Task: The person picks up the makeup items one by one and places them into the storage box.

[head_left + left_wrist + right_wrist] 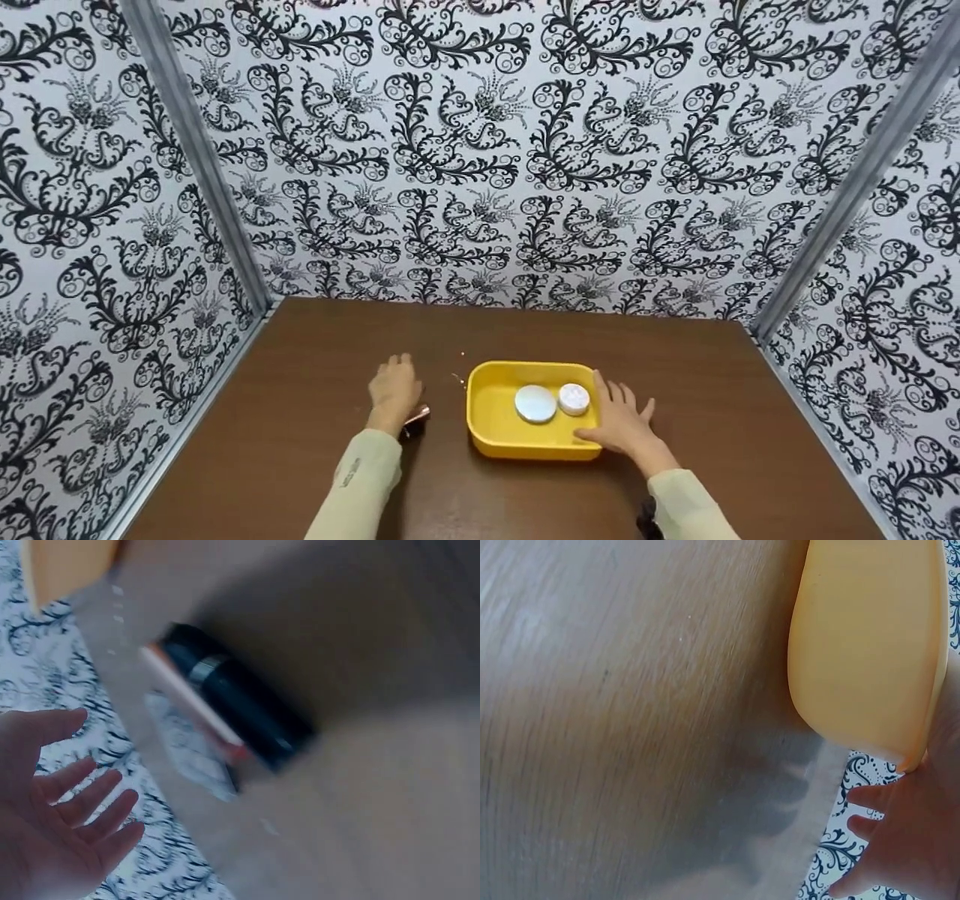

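Note:
My left hand point(395, 386) hovers left of the yellow bin point(525, 452), fingers loosely bent and nothing held. Close by, in the left wrist view, lie a blurred black tube with a silver band point(244, 705), a thin pinkish flat piece point(191, 701) and a shiny patterned flat piece point(191, 746). My right hand point(622, 420) is at the bin's right end with its fingers spread; the right wrist view has it touching the bin's corner. Inside the bin sit a pale round disc-shaped case point(535, 404) and a smaller white round container point(574, 400).
The brown table point(480, 502) is boxed in by patterned walls point(480, 187) at the back and sides, joined by grey metal posts point(199, 157). Small bright specks point(460, 381) show on the table just left of the bin.

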### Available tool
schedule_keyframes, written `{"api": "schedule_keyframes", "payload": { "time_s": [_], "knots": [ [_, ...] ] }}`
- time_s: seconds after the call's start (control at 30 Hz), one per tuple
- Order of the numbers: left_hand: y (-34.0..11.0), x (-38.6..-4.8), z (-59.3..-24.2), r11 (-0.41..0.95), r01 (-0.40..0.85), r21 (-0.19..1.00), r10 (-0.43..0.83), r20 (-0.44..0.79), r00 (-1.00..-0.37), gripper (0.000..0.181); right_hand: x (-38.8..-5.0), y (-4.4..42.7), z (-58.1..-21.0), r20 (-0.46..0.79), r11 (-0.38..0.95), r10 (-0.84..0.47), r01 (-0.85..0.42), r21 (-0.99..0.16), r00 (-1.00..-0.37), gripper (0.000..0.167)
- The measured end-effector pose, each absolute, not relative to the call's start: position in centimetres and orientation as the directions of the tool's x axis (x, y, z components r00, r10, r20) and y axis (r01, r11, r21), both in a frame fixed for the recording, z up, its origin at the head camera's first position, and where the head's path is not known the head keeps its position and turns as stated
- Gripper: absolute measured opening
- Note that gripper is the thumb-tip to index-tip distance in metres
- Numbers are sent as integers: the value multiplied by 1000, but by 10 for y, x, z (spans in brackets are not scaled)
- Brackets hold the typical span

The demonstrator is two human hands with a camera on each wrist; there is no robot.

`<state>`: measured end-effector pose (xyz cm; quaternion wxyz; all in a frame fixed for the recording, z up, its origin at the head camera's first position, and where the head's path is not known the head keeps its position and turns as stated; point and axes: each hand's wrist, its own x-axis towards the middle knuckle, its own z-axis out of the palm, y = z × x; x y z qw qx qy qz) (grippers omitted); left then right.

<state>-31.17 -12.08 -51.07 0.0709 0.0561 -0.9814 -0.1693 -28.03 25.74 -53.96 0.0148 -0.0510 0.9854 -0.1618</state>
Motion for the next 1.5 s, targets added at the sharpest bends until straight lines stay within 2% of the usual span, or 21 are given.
{"api": "schedule_keyframes", "payload": {
  "time_s": [0.17, 0.43, 0.63, 0.83, 1.33, 1.5],
  "knots": [
    [-141, -308, -528, 924, -175, 341, -211, 71, -975, 43, -282, 257, -539, -2, 944, -102, -96, -316, -995, 115],
    [-155, -307, -541, 901, -273, 338, -280, -29, -960, 54, -279, 256, -538, -7, 940, -105, -97, -328, -994, 114],
    [-155, -309, -546, 895, -292, 337, -293, -49, -955, 41, -276, 255, -536, -8, 940, -110, -101, -326, -994, 114],
    [-153, -311, -544, 869, -313, 383, -314, -63, -947, 40, -278, 256, -536, -15, 938, -105, -94, -332, -994, 113],
    [-137, -320, -539, 804, -303, 512, -350, -5, -937, 53, -277, 257, -532, -18, 936, -106, -94, -338, -994, 114],
    [-132, -319, -539, 805, -305, 509, -345, -17, -938, 55, -277, 257, -536, -6, 937, -113, -104, -334, -994, 115]
  ]
}}
